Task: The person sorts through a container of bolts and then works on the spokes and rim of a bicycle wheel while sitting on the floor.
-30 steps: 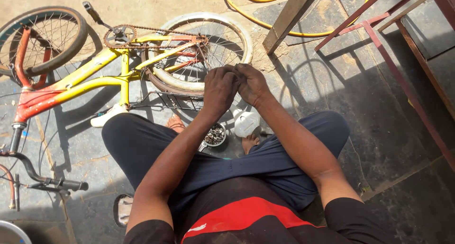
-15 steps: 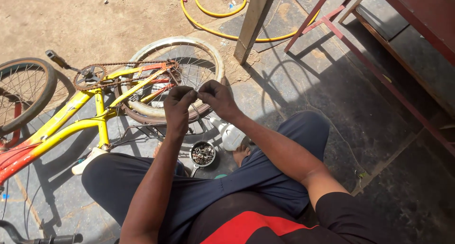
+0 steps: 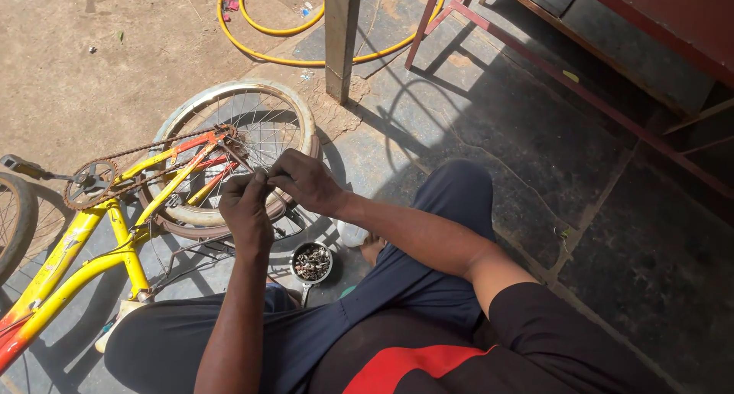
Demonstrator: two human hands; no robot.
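Note:
I sit on the ground with both hands raised together over a yellow and red bicycle point(image 3: 99, 249) that lies on its side. My left hand point(image 3: 246, 210) and my right hand point(image 3: 306, 181) meet with fingertips pinched on a small dark part point(image 3: 264, 183); what it is I cannot tell. Just beyond the hands lies the bicycle's spoked rear wheel point(image 3: 237, 111), with its rusty chain point(image 3: 145, 153) and chainring point(image 3: 90, 181) to the left. A small round tin point(image 3: 312, 262) of little metal pieces stands on the ground between my knees.
A yellow hose point(image 3: 267, 30) coils on the sandy ground at the top. A wooden post point(image 3: 342, 38) stands beyond the wheel. A dark red metal frame point(image 3: 581, 88) runs along the right over the stone paving. Another wheel point(image 3: 11, 218) shows at the left edge.
The view has swung to the right and forward, so the bicycle sits further left. Both hands stay pressed together on the small part above the tin.

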